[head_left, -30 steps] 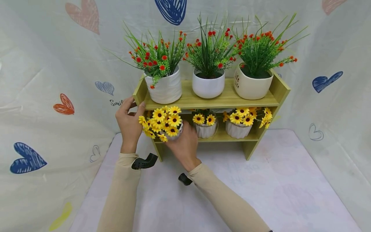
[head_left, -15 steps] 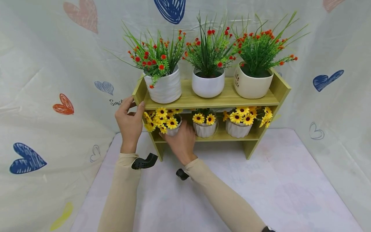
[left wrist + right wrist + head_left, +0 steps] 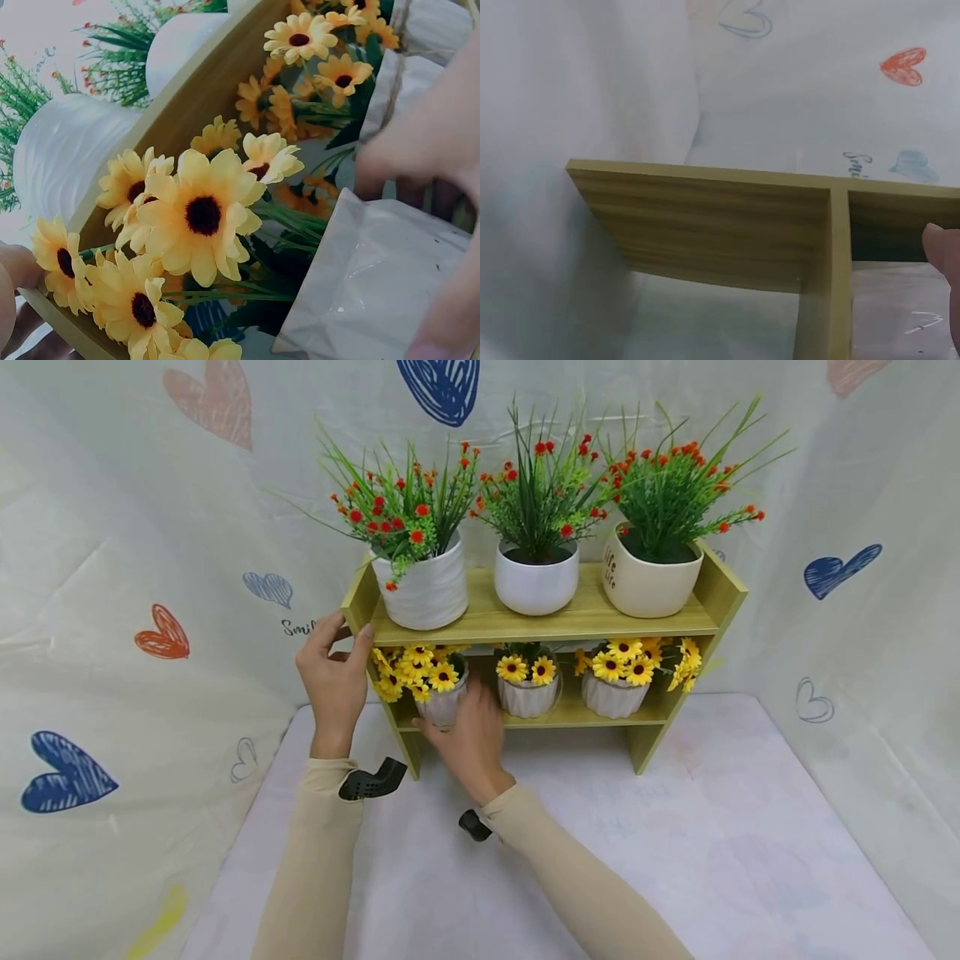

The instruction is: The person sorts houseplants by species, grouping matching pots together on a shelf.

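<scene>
My left hand (image 3: 330, 681) holds the upper left corner of a two-tier wooden shelf (image 3: 540, 627), thumb in front and fingers at the outer side. On the left of the lower tier stands a ribbed white flowerpot (image 3: 441, 703) with yellow daisy-like flowers (image 3: 202, 217). Around that pot's right and front sides is my right hand (image 3: 472, 735), thumb and fingers spread apart, close to it; whether they still touch the pot is hard to tell. In the right wrist view, only the right thumb (image 3: 945, 247) shows, near the pot's pale wall (image 3: 904, 315).
Two more white pots of yellow flowers, a middle one (image 3: 527, 697) and a right one (image 3: 615, 696), share the lower tier. Up top stand three larger pots (image 3: 426, 589) with grass and red flowers. A pale cloth covers the table (image 3: 675, 843); a heart-printed sheet hangs behind.
The left flowerpot has gone back and under the top board onto the lower tier. My right hand has moved with it, then loosened, uncovering more of the pot. The left hand has stayed put.
</scene>
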A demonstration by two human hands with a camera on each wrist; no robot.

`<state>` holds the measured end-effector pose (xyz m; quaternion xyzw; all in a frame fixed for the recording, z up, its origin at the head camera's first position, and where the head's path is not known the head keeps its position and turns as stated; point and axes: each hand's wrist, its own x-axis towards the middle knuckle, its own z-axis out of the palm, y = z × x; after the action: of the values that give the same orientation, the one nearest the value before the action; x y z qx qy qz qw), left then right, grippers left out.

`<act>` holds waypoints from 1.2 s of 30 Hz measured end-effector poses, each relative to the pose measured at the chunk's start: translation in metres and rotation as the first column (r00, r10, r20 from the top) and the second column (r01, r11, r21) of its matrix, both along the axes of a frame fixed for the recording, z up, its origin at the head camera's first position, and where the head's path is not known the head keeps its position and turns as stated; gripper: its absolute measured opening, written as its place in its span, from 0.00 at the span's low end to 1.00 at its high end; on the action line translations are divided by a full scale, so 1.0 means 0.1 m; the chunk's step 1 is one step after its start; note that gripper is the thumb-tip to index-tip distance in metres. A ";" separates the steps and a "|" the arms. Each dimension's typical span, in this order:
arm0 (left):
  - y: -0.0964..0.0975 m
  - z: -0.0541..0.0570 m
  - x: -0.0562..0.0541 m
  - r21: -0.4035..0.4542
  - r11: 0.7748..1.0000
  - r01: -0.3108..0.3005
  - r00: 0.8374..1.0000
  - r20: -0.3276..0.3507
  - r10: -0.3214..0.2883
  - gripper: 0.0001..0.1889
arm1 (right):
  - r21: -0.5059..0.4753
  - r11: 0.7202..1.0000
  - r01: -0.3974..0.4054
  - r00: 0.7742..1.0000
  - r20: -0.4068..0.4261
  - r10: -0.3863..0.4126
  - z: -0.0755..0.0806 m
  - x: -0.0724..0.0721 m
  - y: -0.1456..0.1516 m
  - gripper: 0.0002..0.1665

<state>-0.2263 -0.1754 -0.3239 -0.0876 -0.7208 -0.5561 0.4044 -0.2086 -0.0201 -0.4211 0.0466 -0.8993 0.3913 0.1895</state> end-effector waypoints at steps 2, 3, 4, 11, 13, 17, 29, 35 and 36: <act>0.01 0.00 -0.01 -0.002 1.000 0.001 1.000 0.001 -0.001 0.14 | -0.019 0.999 -0.026 1.000 0.017 0.026 0.00 0.10 0.05 0.62; 0.01 0.01 -0.01 -0.004 1.000 0.002 1.000 0.001 -0.002 0.14 | -0.025 0.999 -0.038 0.999 0.018 0.038 0.00 0.16 0.08 0.62; 0.01 0.01 -0.01 -0.005 1.000 0.003 1.000 0.000 -0.003 0.14 | -0.026 0.998 -0.049 0.999 0.007 0.049 -0.01 0.21 0.12 0.62; 0.00 0.02 -0.02 -0.007 1.000 -0.004 1.000 -0.004 0.004 0.14 | 0.116 0.987 -0.110 0.988 -0.094 0.121 -0.20 0.53 0.36 0.56; 0.00 0.02 -0.02 -0.008 1.000 -0.008 1.000 -0.002 0.008 0.14 | 0.157 0.980 -0.120 0.985 -0.104 0.137 -0.29 0.62 0.44 0.55; 0.00 0.02 -0.02 -0.005 1.000 -0.009 1.000 0.001 0.009 0.14 | 0.196 0.973 -0.123 0.982 -0.120 0.148 -0.48 0.77 0.66 0.53; -0.01 0.01 -0.01 -0.022 1.000 -0.004 1.000 0.025 0.005 0.16 | 0.247 0.969 -0.025 0.960 -0.265 0.092 -1.05 0.97 1.64 0.52; -0.05 -0.07 0.04 -0.037 0.999 0.014 0.999 0.049 -0.012 0.18 | 0.199 0.980 -0.006 0.956 -0.285 0.064 -1.19 0.94 2.28 0.49; -0.06 -0.10 0.05 -0.035 0.999 0.016 0.998 0.054 -0.014 0.18 | 0.186 0.983 0.003 0.958 -0.282 0.050 -1.20 0.94 2.38 0.49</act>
<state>-0.2210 -0.1817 -0.3338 -0.0853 -0.7405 -0.5484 0.3791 -0.1142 0.2182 -0.5414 0.1305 -0.8942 0.2979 0.3075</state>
